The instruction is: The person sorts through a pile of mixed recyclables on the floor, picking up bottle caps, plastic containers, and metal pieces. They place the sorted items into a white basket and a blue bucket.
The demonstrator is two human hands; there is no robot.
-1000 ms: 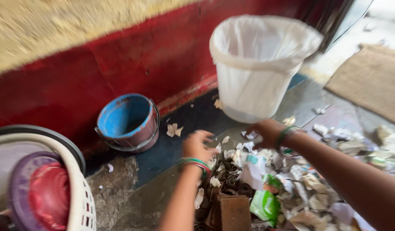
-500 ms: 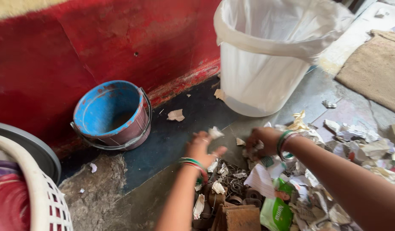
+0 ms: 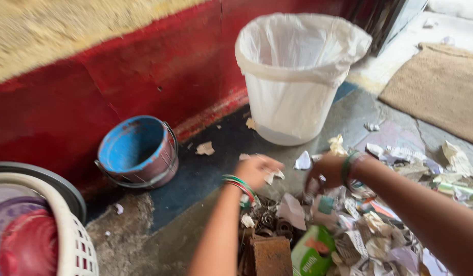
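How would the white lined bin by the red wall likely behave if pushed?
The white bin looks like thin plastic and nearly empty, so probably light and easy to slide or tip. Its loose liner bag would likely flop and crumple.

Floor (image 3: 195, 179): dark, worn concrete. Ahead of the left hand (image 3: 257, 171), a bag-lined white bin (image 3: 292, 76); to its left, a blue bucket (image 3: 136, 151). Under both hands, a heap of torn paper scraps (image 3: 369, 230).

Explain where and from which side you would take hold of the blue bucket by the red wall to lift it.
Probably by the wire handle of the blue bucket. It has dropped against the right side of the rim, the side nearer the hands, so coming from the right and hooking fingers under it looks easiest. The bucket stands upright, mouth open, with the red wall close behind it.
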